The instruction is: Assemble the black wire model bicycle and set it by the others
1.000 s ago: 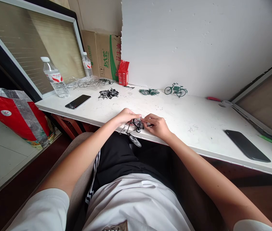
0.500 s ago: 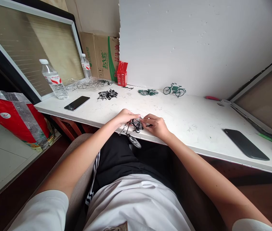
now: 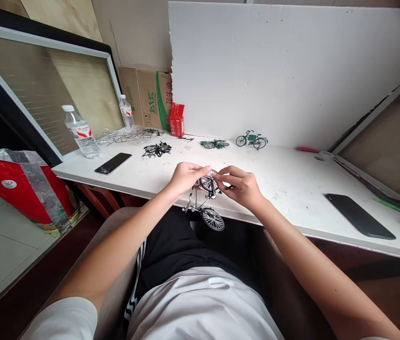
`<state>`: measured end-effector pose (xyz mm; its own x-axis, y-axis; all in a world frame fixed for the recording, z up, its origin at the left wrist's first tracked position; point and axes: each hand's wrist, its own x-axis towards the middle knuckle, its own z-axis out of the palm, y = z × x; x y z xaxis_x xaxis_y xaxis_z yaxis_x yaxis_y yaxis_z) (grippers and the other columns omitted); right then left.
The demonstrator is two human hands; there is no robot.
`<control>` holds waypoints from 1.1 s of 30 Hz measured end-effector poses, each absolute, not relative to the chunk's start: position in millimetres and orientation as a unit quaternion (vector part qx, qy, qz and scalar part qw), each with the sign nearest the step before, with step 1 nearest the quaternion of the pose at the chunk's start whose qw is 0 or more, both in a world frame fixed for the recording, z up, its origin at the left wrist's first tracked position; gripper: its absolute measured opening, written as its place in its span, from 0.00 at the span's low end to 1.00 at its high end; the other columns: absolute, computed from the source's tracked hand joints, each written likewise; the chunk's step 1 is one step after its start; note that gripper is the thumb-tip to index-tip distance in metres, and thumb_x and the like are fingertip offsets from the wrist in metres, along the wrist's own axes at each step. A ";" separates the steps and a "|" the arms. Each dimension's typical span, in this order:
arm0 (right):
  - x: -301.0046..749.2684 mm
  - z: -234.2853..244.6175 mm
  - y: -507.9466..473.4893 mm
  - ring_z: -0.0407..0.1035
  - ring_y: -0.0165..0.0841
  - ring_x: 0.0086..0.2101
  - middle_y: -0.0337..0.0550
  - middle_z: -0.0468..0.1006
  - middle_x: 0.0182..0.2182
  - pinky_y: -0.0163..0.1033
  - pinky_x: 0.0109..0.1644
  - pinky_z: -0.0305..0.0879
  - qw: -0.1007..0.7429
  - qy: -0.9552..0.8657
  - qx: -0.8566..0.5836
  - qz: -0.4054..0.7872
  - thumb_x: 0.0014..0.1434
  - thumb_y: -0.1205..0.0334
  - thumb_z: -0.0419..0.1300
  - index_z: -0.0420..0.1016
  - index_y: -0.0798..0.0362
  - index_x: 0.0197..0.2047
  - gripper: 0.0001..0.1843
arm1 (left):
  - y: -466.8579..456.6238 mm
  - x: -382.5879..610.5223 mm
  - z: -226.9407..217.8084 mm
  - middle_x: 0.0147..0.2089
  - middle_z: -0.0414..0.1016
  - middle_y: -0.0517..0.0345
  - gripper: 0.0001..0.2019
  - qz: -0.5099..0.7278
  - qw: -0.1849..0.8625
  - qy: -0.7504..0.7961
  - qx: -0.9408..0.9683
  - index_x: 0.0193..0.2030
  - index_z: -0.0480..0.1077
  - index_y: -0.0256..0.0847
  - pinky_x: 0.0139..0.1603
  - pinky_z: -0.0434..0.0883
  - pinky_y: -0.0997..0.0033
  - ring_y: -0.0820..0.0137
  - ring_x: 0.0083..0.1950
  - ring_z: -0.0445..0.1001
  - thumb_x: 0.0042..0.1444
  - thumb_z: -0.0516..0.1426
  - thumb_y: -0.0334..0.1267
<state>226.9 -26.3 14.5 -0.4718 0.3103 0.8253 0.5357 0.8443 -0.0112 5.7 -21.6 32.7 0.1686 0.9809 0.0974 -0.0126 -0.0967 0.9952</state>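
A black model bicycle (image 3: pixel 208 192) with thin silver spokes is held at the front edge of the white table. My left hand (image 3: pixel 188 177) is closed, its thumb and fingers pinching the upper wheel. The fingers of my right hand (image 3: pixel 240 184) are pinched together at the other side of that wheel. A small dark bit shows under them; whether it belongs to the bicycle I cannot tell. The lower wheel (image 3: pixel 213 219) hangs past the table edge above my lap, with the handlebar on the left.
Behind are a standing green model bicycle (image 3: pixel 251 140), a flat-lying green one (image 3: pixel 214 144) and a black heap of bicycle parts (image 3: pixel 157 149). Phones (image 3: pixel 114 163) lie left and right (image 3: pixel 360 216). Bottles (image 3: pixel 82 132), a small red box (image 3: pixel 177 120) and a carton (image 3: pixel 146 98) stand back left.
Both hands have lifted slightly and shifted right with the model bicycle. Its lower wheel has swung right and faces the camera more. The camera view has tilted up a little.
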 end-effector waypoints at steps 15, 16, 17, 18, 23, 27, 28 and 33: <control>228.5 44.0 -47.8 0.75 0.26 0.26 0.42 0.87 0.36 0.33 0.24 0.63 0.474 -0.832 -0.224 -0.181 0.66 0.68 0.68 0.87 0.47 0.43 0.07 | -52.4 10.5 63.1 0.36 0.84 0.49 0.20 0.512 0.501 0.423 0.555 0.41 0.82 0.34 0.25 0.76 0.69 0.71 0.26 0.75 0.54 0.73 0.50; 228.6 43.7 -47.8 0.76 0.27 0.26 0.42 0.87 0.36 0.34 0.24 0.64 0.471 -0.834 -0.228 -0.177 0.66 0.67 0.68 0.87 0.47 0.43 0.07 | -52.1 10.5 62.7 0.36 0.84 0.49 0.20 0.511 0.498 0.426 0.556 0.40 0.82 0.33 0.25 0.75 0.69 0.71 0.26 0.75 0.54 0.73 0.50; 228.5 43.3 -47.8 0.76 0.27 0.26 0.42 0.87 0.36 0.34 0.24 0.65 0.467 -0.835 -0.234 -0.173 0.66 0.67 0.68 0.87 0.46 0.43 0.07 | -51.8 10.5 62.2 0.35 0.83 0.49 0.20 0.510 0.496 0.428 0.558 0.40 0.82 0.33 0.25 0.75 0.69 0.71 0.26 0.75 0.54 0.73 0.50; 228.4 43.1 -48.0 0.77 0.28 0.27 0.42 0.87 0.36 0.35 0.24 0.65 0.464 -0.836 -0.239 -0.168 0.66 0.67 0.68 0.87 0.46 0.43 0.07 | -51.6 10.3 61.9 0.35 0.83 0.50 0.20 0.508 0.494 0.431 0.559 0.40 0.82 0.33 0.25 0.75 0.70 0.71 0.26 0.75 0.54 0.73 0.50; 225.3 46.2 -52.0 0.78 0.31 0.30 0.43 0.86 0.37 0.36 0.25 0.69 0.462 -0.842 -0.250 -0.119 0.65 0.67 0.67 0.87 0.45 0.44 0.09 | -51.3 9.3 60.7 0.32 0.82 0.51 0.19 0.500 0.493 0.430 0.568 0.40 0.82 0.33 0.26 0.75 0.70 0.72 0.26 0.73 0.55 0.73 0.50; 222.7 49.8 -55.0 0.77 0.31 0.30 0.45 0.85 0.37 0.36 0.25 0.69 0.465 -0.846 -0.246 -0.084 0.65 0.68 0.65 0.87 0.47 0.44 0.09 | -49.8 9.2 58.0 0.32 0.82 0.52 0.19 0.493 0.496 0.427 0.573 0.40 0.82 0.34 0.27 0.75 0.69 0.72 0.26 0.73 0.55 0.72 0.51; 222.6 50.0 -55.2 0.77 0.31 0.30 0.45 0.85 0.37 0.36 0.25 0.68 0.465 -0.847 -0.247 -0.080 0.65 0.68 0.65 0.86 0.48 0.43 0.09 | -49.2 9.2 57.1 0.32 0.82 0.52 0.19 0.492 0.496 0.427 0.574 0.40 0.82 0.34 0.27 0.75 0.69 0.72 0.26 0.73 0.55 0.72 0.51; 223.2 48.5 -53.7 0.77 0.33 0.31 0.46 0.84 0.38 0.37 0.25 0.69 0.471 -0.847 -0.240 -0.057 0.65 0.69 0.65 0.87 0.48 0.44 0.09 | -47.1 9.1 54.1 0.32 0.82 0.51 0.20 0.489 0.494 0.430 0.576 0.40 0.83 0.34 0.27 0.76 0.69 0.71 0.27 0.74 0.55 0.72 0.51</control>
